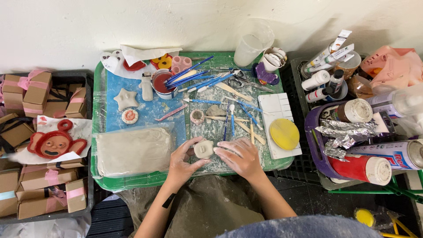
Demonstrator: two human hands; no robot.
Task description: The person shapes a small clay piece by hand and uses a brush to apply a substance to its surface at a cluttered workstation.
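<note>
clay piece: I see a small pale rounded clay lump (203,149), matte, two short slots pressed into its top, at the front of the green plastic tray (132,181).
left hand (184,162): fingers curled, tips pinching the lump's left edge.
right hand (239,158): dusty white, fingers nearly flat, tips touching the lump's right side.
slab: big grey clay block wrapped in clear film (132,150), just left of my hands.
tools: blue-handled and wooden modelling sticks (229,115), scattered behind the lump.
sponge: round yellow disc (284,133) on a white palette, right.
</note>
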